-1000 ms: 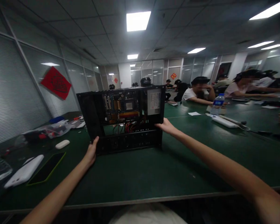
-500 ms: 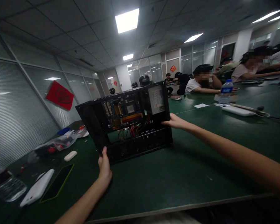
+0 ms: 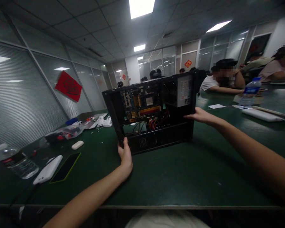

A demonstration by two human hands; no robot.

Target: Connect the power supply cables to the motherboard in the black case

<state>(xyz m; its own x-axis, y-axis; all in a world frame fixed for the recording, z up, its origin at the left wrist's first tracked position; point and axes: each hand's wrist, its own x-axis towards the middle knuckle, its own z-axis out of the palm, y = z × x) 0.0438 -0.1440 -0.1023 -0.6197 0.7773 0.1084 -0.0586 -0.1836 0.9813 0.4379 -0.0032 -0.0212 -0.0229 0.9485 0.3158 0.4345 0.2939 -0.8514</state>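
An open black computer case (image 3: 166, 136) stands on edge on the green table (image 3: 171, 177), its uncovered side facing me. Inside show a motherboard (image 3: 135, 103), a silver power supply (image 3: 184, 91) and a bundle of coloured cables (image 3: 153, 124). My left hand (image 3: 125, 156) grips the lower left corner, thumb on the near face and fingers behind. At the right edge my right hand (image 3: 200, 115) is closed round the frame, its other fingers partly hidden. Whether the case rests fully on the table I cannot tell.
Left on the table lie a water bottle (image 3: 19, 161), a white power bank (image 3: 48, 169), a green-edged phone (image 3: 66, 167), a small white case (image 3: 77, 145) and a plastic bag (image 3: 61, 133). Right are a blue-capped bottle (image 3: 250, 91) and a white device (image 3: 261, 114). Other people sit beyond.
The view has shifted, so the case and both hands appear further right and slightly higher. Both hands keep their hold on the case.
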